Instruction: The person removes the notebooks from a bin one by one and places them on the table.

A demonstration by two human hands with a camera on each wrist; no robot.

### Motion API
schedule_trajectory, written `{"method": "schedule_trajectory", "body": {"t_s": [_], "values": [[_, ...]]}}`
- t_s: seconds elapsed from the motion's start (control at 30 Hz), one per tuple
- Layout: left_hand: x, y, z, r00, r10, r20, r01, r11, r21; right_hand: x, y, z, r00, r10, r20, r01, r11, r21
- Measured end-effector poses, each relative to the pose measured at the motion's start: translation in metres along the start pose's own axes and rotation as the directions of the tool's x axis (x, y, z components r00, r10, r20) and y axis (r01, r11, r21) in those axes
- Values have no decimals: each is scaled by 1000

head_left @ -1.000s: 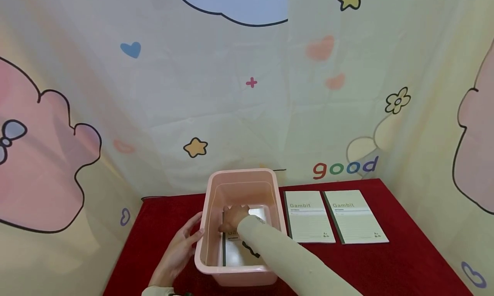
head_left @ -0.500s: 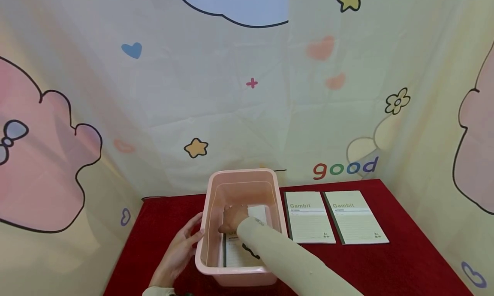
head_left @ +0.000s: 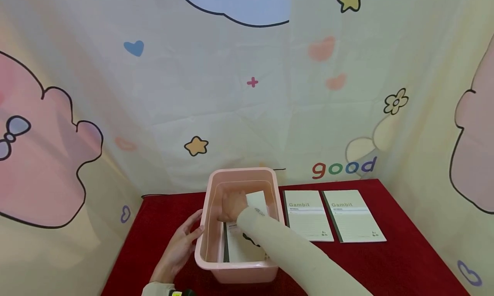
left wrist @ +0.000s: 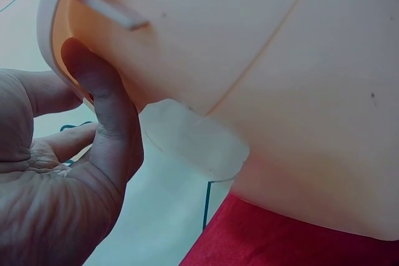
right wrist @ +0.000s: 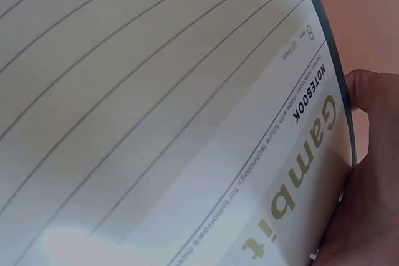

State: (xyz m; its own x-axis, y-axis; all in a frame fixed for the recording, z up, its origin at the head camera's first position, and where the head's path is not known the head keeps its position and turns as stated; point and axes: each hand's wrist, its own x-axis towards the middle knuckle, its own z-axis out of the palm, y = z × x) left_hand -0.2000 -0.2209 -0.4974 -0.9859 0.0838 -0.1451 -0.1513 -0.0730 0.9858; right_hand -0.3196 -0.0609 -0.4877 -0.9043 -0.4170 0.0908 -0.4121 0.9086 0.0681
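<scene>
Inside a pink plastic bin [head_left: 266, 265], my right hand [head_left: 233, 206] grips the top end of a notebook [right wrist: 206, 104] with a pale lined cover, dark spine and "Gambit" lettering. The right wrist view has the thumb at the spine edge; the other fingers go out of sight behind the book. The notebook's top end is raised and its lower part lies toward the near end of the bin. At the bin's left side rests my left hand [head_left: 178, 249], its thumb [left wrist: 103, 91] against the outer wall under the rim and its fingers loosely bent beside it.
Two matching notebooks, a nearer one [head_left: 308, 216] and a farther one [head_left: 354, 216], lie side by side on the red cloth [head_left: 401, 244] right of the bin. A patterned curtain [head_left: 247, 116] hangs behind the table and along both sides.
My right hand has moved a little away from me and up, raising the notebook's top end. My left hand stays against the bin.
</scene>
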Motion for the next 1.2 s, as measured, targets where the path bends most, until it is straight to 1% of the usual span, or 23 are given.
{"method": "schedule_trajectory", "body": {"t_s": [0.1, 0.2, 0.23, 0.3, 0.37, 0.43, 0.53, 0.63, 0.77, 0.9, 1.03, 1.2], "values": [[0, 1, 1, 1000, -5, -1, 5, 1000, -1, 5, 5, -11, 1000, -15, -17, 14, 999, -38], [1, 1, 1, 1000, 0, -5, 0, 1000, 2, 11, 10, -23, 997, -66, -49, 61, 992, -110], [1, 0, 1, 1000, 3, -8, -3, 1000, -1, 13, 12, -27, 995, -75, -59, 68, 991, -113], [1, 0, 1, 1000, 11, -12, -11, 1000, -2, 16, 14, -36, 994, -80, -73, 72, 992, -102], [1, 0, 1, 1000, 19, -14, -19, 1000, 1, 17, 17, -47, 995, -74, -62, 69, 994, -81], [1, 1, 2, 1000, 23, -18, -23, 1000, -4, 17, 20, -59, 998, -59, -34, 57, 997, -54], [1, 1, 4, 999, 30, -24, -31, 999, -12, 16, 24, -76, 999, -52, 16, 52, 998, -45], [0, 0, 6, 998, 38, -44, -39, 999, -27, 16, 28, -91, 998, -47, 36, 49, 998, -47], [-2, -4, 9, 997, 34, -70, -38, 998, -50, 18, 34, -107, 999, -41, 28, 42, 999, -32], [-4, -7, 9, 997, 41, -70, -46, 997, -64, 22, 41, -127, 1000, -27, 12, 27, 1000, 6], [-3, -4, 7, 997, 39, -71, -42, 998, -50, 26, 51, -151, 1000, -23, -13, 23, 1000, 18], [0, -3, 5, 997, 18, -78, -20, 999, -31, 22, 68, -174, 1000, -14, -25, 14, 1000, 17]]}}
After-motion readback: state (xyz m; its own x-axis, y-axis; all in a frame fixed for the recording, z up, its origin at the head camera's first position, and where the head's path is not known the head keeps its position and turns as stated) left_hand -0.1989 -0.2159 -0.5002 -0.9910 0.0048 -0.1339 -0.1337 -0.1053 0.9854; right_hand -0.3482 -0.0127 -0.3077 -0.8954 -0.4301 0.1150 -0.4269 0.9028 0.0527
